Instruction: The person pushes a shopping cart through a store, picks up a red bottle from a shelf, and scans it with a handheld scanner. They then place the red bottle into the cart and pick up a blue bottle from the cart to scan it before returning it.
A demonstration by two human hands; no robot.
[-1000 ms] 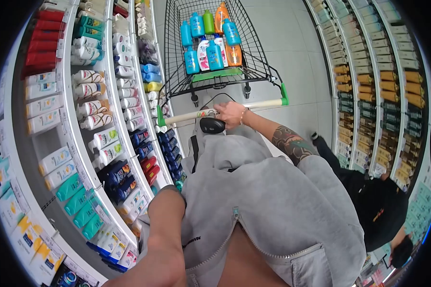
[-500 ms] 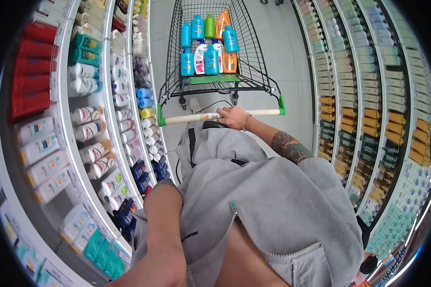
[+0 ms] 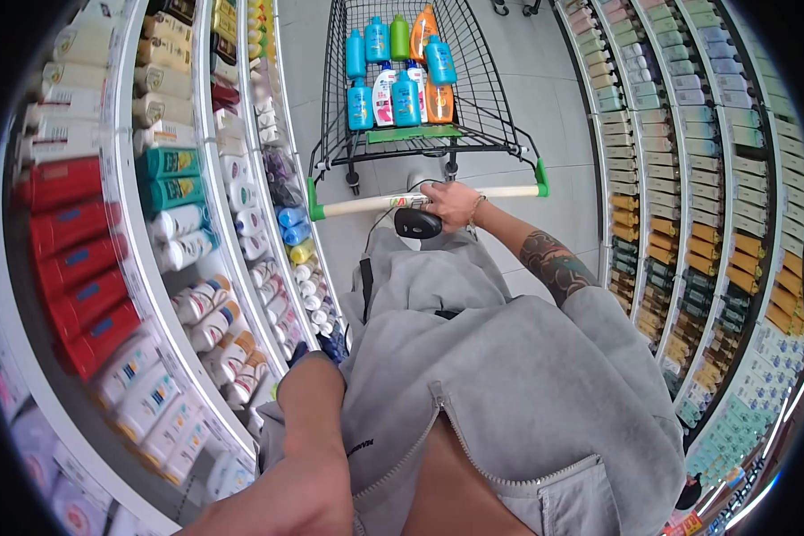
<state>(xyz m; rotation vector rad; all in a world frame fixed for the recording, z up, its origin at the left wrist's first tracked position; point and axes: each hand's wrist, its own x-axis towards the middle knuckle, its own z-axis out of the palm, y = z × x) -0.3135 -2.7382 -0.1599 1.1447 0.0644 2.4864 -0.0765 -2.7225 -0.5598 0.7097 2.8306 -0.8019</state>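
My right hand is closed around the pale handle bar of a shopping cart, a little right of its middle. A rounded black object, much like a key fob, is just below the fingers; how it is attached does not show. My left arm bends down at the lower left, with its hand outside the frame. In the black wire cart stand several blue bottles, a green bottle, orange bottles and white bottles with red labels.
Shelves of bottles line the left side, with red packs and teal bottles nearest. On the right, another shelf unit holds rows of small boxes and tubes. Grey floor tiles run between them. Other wheels show at the top.
Shelf items on the left have slid downward in view, more red packs showing now. The cart sits slightly further right in view. My right hand keeps its grip; the black object shows more fully.
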